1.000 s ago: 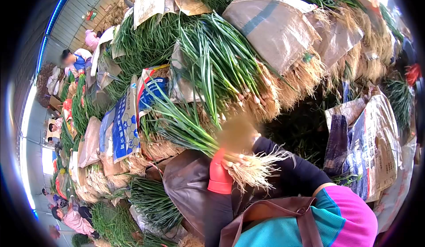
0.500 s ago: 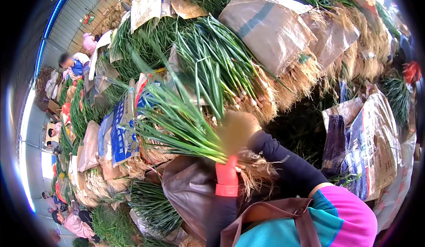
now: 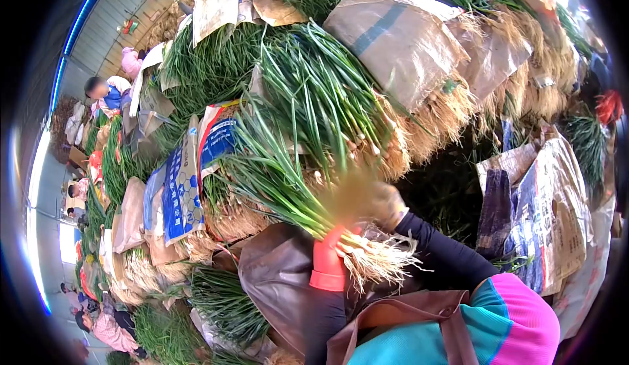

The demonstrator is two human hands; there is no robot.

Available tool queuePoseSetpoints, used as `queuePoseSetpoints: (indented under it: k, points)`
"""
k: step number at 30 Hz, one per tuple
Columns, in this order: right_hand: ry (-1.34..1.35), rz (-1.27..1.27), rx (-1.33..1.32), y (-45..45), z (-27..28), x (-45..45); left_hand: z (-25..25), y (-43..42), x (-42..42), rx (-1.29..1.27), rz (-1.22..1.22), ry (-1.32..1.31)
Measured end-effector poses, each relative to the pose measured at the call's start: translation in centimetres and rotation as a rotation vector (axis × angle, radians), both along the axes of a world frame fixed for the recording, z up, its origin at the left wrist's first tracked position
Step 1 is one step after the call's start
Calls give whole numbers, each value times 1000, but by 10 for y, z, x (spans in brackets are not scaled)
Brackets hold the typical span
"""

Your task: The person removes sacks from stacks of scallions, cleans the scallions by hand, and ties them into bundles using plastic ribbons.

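While gripping one bunch (image 3: 308,214) of scallions in the one red-gloved left hand (image 3: 327,260), holds the one right hand (image 3: 389,206) just beyond the stems and to the right, in the head view. Wraps the left fingers round the pale stem ends, leaves pointing far left, roots (image 3: 380,258) hanging out to the right. Cannot tell the state of the right fingers, lost partly in one blurred patch. Has the held bunch near, in the middle, in front of one brown apron (image 3: 386,316). Just left of the left hand, shows one brown sheet (image 3: 272,257); farther left, one leafy pile (image 3: 229,303). Beyond the bunch, shows one larger heap (image 3: 334,96), then one tan sheet (image 3: 400,44) with one stripe, over more roots. To the left, counts two printed blue sacks (image 3: 180,195); to the right, one striped sack (image 3: 547,224). Far left, counts at least three people (image 3: 113,98).
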State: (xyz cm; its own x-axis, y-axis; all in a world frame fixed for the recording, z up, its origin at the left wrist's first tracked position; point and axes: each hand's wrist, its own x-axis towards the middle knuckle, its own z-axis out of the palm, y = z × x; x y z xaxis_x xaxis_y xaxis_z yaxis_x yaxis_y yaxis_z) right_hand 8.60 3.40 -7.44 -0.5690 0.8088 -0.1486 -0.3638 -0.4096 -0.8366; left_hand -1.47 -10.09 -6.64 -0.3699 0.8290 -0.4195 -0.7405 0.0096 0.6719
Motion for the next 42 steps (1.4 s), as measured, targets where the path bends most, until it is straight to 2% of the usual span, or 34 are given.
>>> queuePoseSetpoints:
  k: [2,3,6,8,11,12,13,14,15,17,19,21,23,24,27,29,30,31,33,34,35,37,38,40,42]
  points:
    - [-10,-137,-243,17,-8,5,11,3,5,6,26,-23]
    - [192,-87,-325,19,-9,12,10,4,4,1,40,-18]
    - [-37,-89,-314,18,-9,12,10,2,1,29,7,-16]
    - [-20,50,-410,31,-29,12,15,-3,-6,137,-120,-158]
    - [27,314,290,35,-79,-30,18,-11,-3,251,-64,-308]
    - [14,254,730,36,-81,-49,18,-13,-3,285,-110,-322]
    - [6,87,1134,36,-81,-68,18,-14,-5,325,-155,-332]
    - [41,155,943,34,-80,-76,24,-13,-6,366,-200,-341]
    - [71,223,726,33,-79,-83,30,-10,1,348,-121,-341]
    - [98,300,387,30,-74,-89,29,-10,-1,369,-117,-302]
    - [-12,269,671,30,-75,-79,25,-10,-2,374,-116,-303]
    - [-52,334,568,28,-80,-66,19,-10,-5,398,-153,-303]
    - [-92,433,322,20,-87,-48,18,-9,-4,349,-115,-303]
    - [-96,456,244,11,-73,-38,18,-9,-4,338,-104,-301]
    - [-8,275,-92,-6,-38,-22,18,-9,-3,334,-87,-298]
    - [129,-14,-392,21,-48,-13,18,-6,-1,406,-97,-283]
    - [206,-173,-509,33,-37,-9,17,-10,-1,327,-66,-315]
    - [109,-111,-406,37,-25,-5,17,-8,-3,241,-87,-210]
    - [-44,-44,-286,32,38,-1,1,-4,-5,83,-103,-60]
    - [18,136,-174,31,38,0,-14,-4,-4,-42,-67,81]
    - [114,175,2,27,30,-8,-10,0,-5,-15,-147,88]
    - [-52,99,637,24,21,-36,26,15,16,-166,-43,153]
    - [-224,129,728,21,37,-41,43,22,26,-244,6,183]
    - [-565,201,931,14,71,-53,36,21,27,-245,19,275]
    - [-714,82,1172,10,88,-59,27,17,27,-246,29,359]
